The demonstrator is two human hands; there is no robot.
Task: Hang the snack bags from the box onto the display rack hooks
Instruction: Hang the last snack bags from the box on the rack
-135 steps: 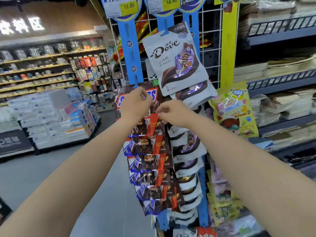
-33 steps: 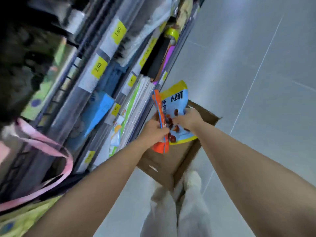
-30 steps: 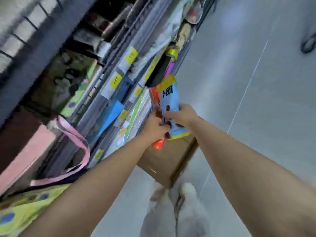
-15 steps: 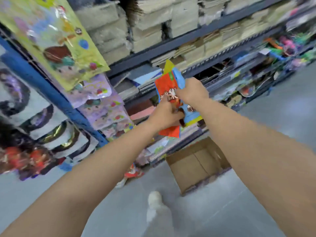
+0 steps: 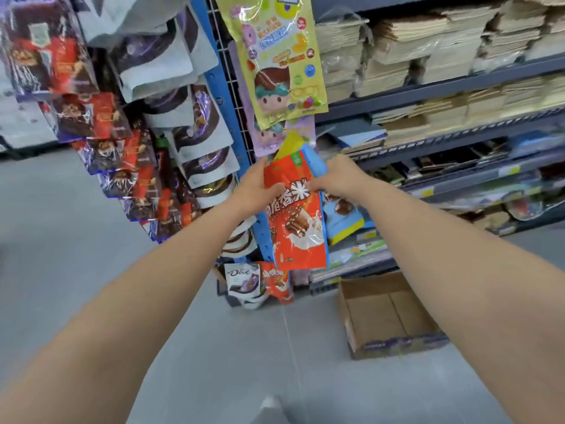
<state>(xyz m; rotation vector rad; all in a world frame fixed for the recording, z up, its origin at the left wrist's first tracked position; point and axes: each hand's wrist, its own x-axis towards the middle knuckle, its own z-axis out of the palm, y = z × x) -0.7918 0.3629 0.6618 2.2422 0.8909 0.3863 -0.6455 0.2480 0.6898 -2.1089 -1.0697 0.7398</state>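
Gripping the bags [image 5: 295, 221] with the left hand [image 5: 255, 191] and right hand [image 5: 334, 177], separate one and align its hole with a rack [image 5: 235, 123] hook

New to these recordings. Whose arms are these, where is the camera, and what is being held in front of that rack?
There is no machine here: the one camera sits on a person's head and looks down at their bare arms. The left hand and the right hand together hold a small stack of snack bags, an orange-red bag in front and a blue bag behind it. They are held up against the blue display rack, already hung with chocolate bags. On the floor lies an open cardboard box; it looks empty.
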